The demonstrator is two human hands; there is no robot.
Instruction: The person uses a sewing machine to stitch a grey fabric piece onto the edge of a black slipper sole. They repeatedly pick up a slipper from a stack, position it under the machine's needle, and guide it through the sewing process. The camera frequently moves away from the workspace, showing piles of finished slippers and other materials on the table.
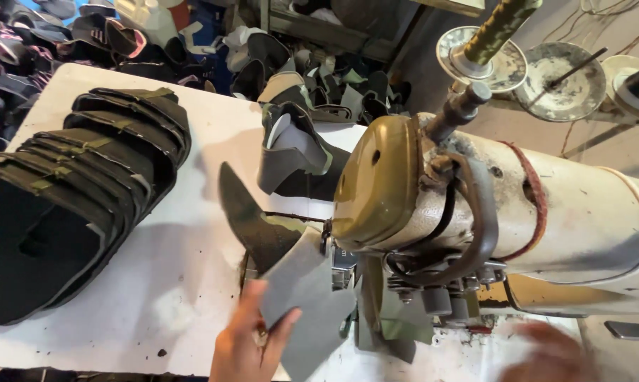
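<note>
My left hand grips a grey-lined shoe upper piece with a camouflage outer side, holding it under the head of an old cream and olive sewing machine. The piece's dark pointed end sticks up to the left of the needle area. My right hand is a blur at the bottom right, in front of the machine base; nothing can be made out in it. A finished grey and dark upper stands on the white table behind the machine head.
A fanned stack of dark cut uppers lies on the white table at the left. Heaps of more shoe parts fill the floor beyond. Thread spool stands rise behind the machine.
</note>
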